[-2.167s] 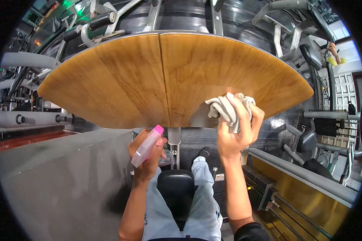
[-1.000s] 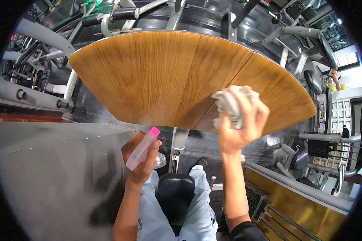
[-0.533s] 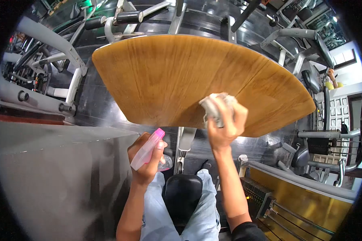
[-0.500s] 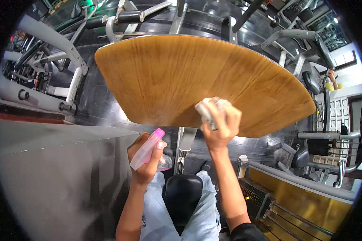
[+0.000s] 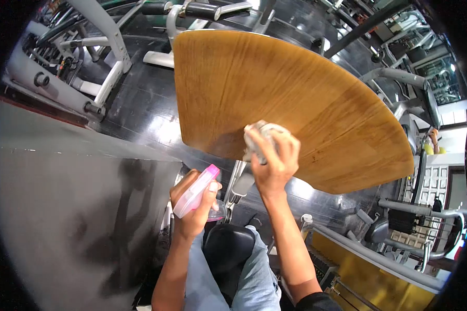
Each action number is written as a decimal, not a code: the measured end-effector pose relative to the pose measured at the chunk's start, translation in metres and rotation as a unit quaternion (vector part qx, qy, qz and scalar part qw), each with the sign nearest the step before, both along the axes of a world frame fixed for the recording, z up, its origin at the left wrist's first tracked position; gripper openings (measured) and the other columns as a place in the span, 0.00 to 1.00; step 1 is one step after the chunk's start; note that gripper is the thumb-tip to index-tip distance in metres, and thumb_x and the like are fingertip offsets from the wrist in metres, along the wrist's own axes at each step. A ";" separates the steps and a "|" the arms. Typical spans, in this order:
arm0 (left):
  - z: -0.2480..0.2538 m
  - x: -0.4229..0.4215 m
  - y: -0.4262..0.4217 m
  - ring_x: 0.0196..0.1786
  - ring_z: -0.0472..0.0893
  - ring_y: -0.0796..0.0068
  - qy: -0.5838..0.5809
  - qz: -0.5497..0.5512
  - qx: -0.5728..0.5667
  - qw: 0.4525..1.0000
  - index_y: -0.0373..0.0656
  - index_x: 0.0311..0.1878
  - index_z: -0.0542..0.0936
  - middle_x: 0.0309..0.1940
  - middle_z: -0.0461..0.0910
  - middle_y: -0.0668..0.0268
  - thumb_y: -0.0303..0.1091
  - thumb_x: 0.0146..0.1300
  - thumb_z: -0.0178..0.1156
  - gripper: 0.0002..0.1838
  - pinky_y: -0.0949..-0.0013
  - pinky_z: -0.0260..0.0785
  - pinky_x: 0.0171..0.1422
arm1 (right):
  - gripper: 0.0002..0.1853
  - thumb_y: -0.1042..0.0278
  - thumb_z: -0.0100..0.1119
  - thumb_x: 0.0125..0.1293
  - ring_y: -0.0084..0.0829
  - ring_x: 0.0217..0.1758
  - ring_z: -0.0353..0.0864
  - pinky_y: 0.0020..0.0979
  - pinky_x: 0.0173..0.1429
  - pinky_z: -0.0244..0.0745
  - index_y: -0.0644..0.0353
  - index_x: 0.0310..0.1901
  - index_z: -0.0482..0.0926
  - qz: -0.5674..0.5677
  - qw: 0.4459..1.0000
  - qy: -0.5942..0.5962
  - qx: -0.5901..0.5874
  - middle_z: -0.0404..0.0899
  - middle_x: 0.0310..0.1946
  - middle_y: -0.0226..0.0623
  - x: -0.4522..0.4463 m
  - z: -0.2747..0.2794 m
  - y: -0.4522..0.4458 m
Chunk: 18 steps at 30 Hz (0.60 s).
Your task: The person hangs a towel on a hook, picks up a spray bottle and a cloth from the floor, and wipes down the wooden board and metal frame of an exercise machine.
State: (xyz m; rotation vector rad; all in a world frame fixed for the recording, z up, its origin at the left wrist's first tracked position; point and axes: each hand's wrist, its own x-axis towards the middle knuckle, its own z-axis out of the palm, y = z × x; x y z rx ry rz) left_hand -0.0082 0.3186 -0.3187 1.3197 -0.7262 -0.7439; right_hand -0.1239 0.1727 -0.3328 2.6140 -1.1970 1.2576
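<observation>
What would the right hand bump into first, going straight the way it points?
The right hand would probably meet the wooden board, cloth first; whether they already touch is unclear.

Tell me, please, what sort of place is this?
Probably a gym: there are black rollers on metalwork at the top, a grey machine frame at upper left, and a black padded seat low in the picture.

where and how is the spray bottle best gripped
Probably around the neck, just under the spray head, coming from the wearer's side: the pink nozzle points away from the wearer, and the long head tops the spray bottle. The left hand wraps it there, hiding the neck.
</observation>
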 end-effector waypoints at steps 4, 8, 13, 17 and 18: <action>-0.004 0.005 0.006 0.20 0.76 0.79 -0.012 0.003 -0.003 1.000 0.31 0.33 0.79 0.27 0.77 0.62 0.28 0.67 0.59 0.09 0.75 0.67 0.24 | 0.33 0.76 0.72 0.38 0.30 0.47 0.77 0.30 0.43 0.81 0.30 0.49 0.84 0.051 0.990 0.119 0.059 0.78 0.44 0.20 -0.009 0.000 0.005; -0.010 0.015 0.014 0.20 0.76 0.79 -0.008 0.008 0.007 1.000 0.31 0.33 0.79 0.27 0.77 0.62 0.28 0.67 0.58 0.09 0.75 0.66 0.24 | 0.33 0.83 0.69 0.34 0.38 0.44 0.78 0.36 0.50 0.77 0.40 0.47 0.88 0.006 1.000 -0.025 0.013 0.80 0.41 0.34 0.011 0.056 -0.013; -0.014 0.026 0.018 0.19 0.77 0.78 0.004 0.022 0.014 1.000 0.32 0.32 0.79 0.27 0.77 0.61 0.28 0.67 0.59 0.09 0.74 0.66 0.24 | 0.34 0.81 0.69 0.34 0.37 0.49 0.78 0.37 0.52 0.79 0.34 0.47 0.87 0.012 1.000 0.006 -0.006 0.79 0.42 0.30 0.024 0.012 0.002; -0.013 0.031 0.016 0.19 0.77 0.78 0.003 0.028 0.015 0.999 0.32 0.33 0.79 0.27 0.77 0.61 0.28 0.67 0.59 0.09 0.73 0.66 0.24 | 0.34 0.80 0.71 0.38 0.31 0.46 0.79 0.33 0.45 0.82 0.28 0.48 0.86 0.060 0.988 0.122 0.080 0.80 0.43 0.26 0.017 -0.019 0.016; -0.013 0.032 0.015 0.19 0.77 0.78 0.010 0.030 0.011 0.999 0.32 0.33 0.79 0.27 0.77 0.61 0.28 0.67 0.59 0.09 0.74 0.66 0.24 | 0.34 0.80 0.71 0.38 0.31 0.46 0.79 0.33 0.45 0.82 0.28 0.48 0.86 0.060 0.988 0.122 0.078 0.80 0.43 0.26 0.019 -0.010 0.012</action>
